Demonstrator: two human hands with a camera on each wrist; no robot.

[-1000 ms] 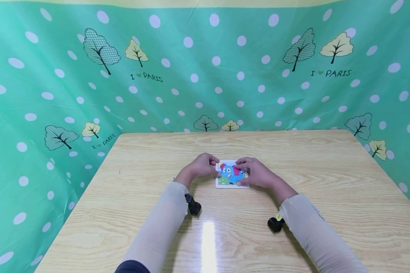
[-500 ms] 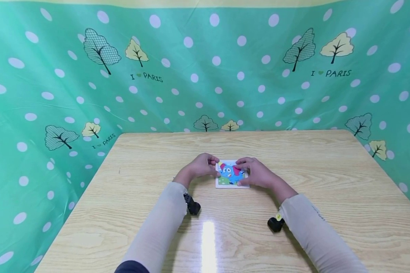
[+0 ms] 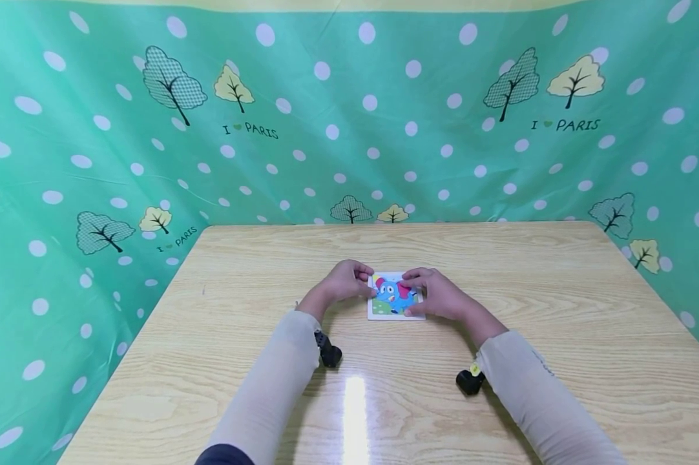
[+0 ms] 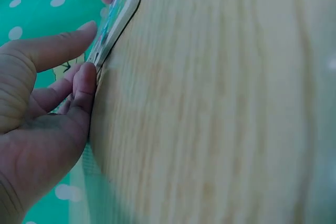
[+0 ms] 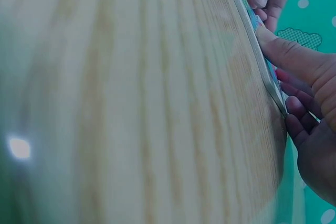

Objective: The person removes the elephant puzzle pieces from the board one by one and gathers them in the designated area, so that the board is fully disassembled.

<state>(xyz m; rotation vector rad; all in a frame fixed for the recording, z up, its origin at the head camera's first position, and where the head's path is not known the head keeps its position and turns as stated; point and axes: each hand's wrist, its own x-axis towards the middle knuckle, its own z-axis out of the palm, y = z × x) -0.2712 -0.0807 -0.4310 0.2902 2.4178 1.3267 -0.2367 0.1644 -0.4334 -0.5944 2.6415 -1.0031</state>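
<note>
A small square picture board (image 3: 391, 317) with a white border and a blue elephant picture lies flat on the table, in the middle of the head view. At its left edge my left hand (image 3: 345, 282) holds it, thumb over the picture and the other fingers bent by the edge and corner. My right hand (image 3: 439, 295) grips the right side. In the right wrist view, the right thumb (image 5: 289, 53) lies on the picture while fingers curl at the board's edge. Both hands cover parts of the picture. In the left wrist view, the board (image 4: 123, 17) appears almost edge-on.
The wooden table (image 3: 239, 271) extends around the board on all sides. A green dotted curtain (image 3: 303, 155) hangs behind and beside the table. Black wrist cameras (image 3: 329, 352) sit under both light sleeves (image 3: 274, 387). A bright light reflection shows at the front.
The left thumb has shifted very slightly on the board's left side. The board and my right hand stay in place.
</note>
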